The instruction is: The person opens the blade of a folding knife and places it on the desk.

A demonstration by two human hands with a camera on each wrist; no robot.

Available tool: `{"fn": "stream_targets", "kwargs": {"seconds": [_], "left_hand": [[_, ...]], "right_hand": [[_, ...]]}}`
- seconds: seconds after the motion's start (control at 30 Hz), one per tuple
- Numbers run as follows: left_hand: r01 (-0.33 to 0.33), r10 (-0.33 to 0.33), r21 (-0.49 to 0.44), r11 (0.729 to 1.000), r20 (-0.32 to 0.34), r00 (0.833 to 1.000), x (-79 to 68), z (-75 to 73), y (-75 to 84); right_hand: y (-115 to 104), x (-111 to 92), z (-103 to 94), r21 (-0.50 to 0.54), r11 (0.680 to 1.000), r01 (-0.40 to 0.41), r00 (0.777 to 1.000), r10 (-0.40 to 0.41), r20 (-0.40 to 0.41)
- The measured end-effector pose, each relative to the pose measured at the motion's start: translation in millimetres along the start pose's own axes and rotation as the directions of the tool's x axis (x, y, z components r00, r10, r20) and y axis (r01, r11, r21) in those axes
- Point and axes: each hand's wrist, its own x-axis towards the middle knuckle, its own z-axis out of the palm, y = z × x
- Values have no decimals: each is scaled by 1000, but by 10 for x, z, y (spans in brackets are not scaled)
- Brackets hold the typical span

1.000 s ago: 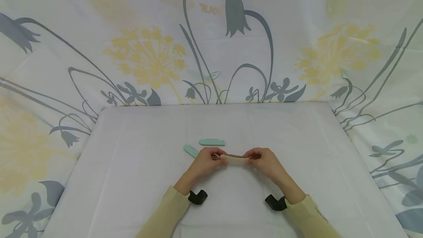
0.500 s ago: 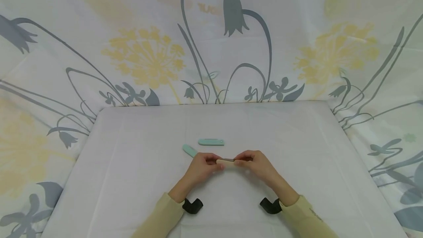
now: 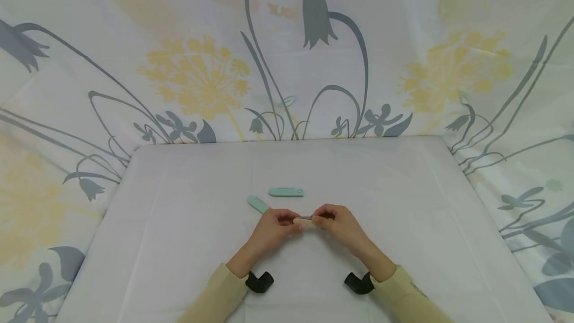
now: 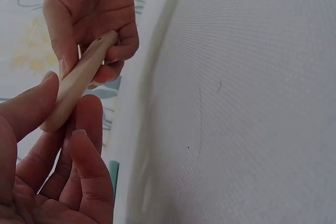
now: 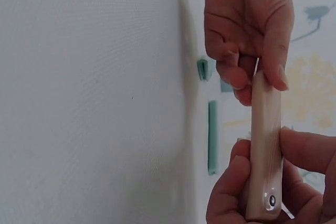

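Note:
A slim beige handle (image 3: 303,222) with a rounded end is held between the hands, with a darker strip along its upper side. At one end a small metal rivet (image 5: 272,200) shows in the right wrist view. My left hand (image 3: 274,228) pinches the far end from the rivet between thumb and fingers. My right hand (image 3: 339,224) grips the rivet end the same way, with thumb and fingertips on opposite sides. Fingers cover parts of the handle in every view.
Behind the hands, a mint-green slim handle (image 3: 286,192) lies crosswise on the white-covered table (image 3: 385,178). Another green handle (image 3: 257,204) lies at an angle, partly hidden by the left hand. A flower-patterned curtain (image 3: 211,79) surrounds the table.
The right hand has shifted left toward the left hand, so less of the beige handle shows between them. Both hands are slightly closer to the body. The green handles stay put.

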Motion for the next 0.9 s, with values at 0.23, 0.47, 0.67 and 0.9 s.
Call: {"fn": "stream_targets", "kwargs": {"seconds": [0.23,0.47,0.67,0.9], "left_hand": [[9,-9,-13,1000,9,1000,-15,-5,19],[28,-28,-37,999,-5,1000,-34,3,66],[27,-27,-33,999,7,1000,-32,-11,60],[24,-23,-17,1000,22,999,-31,-15,18]], "right_hand": [[-34,-17,83,-4,1000,-26,998,25,-49],[-48,-26,122,17,999,-40,994,41,-97],[-48,-32,142,50,998,-39,991,45,-126],[-80,-53,114,110,993,-38,988,54,-148]]}}
